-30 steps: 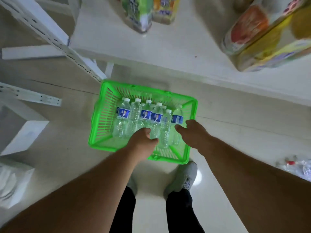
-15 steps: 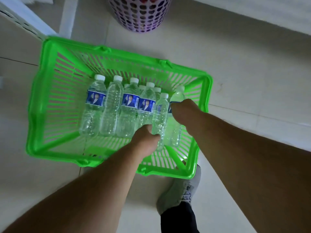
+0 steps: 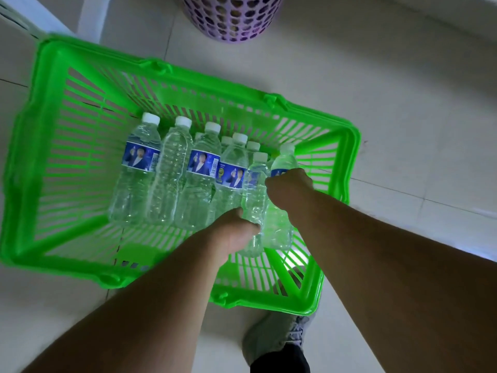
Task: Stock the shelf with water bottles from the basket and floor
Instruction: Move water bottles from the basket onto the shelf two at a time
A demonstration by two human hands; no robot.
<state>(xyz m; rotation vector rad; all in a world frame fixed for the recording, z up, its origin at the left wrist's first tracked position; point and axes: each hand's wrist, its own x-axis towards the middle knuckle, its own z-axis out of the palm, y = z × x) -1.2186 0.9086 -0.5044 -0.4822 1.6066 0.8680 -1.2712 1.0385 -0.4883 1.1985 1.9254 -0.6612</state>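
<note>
Lying side by side in the green basket (image 3: 53, 146), caps away from the person, the water bottles (image 3: 172, 170) meet both hands: left hand (image 3: 234, 232) grips one unlabeled bottle (image 3: 254, 195), right hand (image 3: 289, 188) grips the rightmost bottle (image 3: 283, 161).

No wording can be read anywhere. The water bottles (image 3: 137, 168) in the green basket (image 3: 51, 146) carry blue labels (image 3: 140, 157) with a printed figure, their lettering too small and blurred to make out.
</note>
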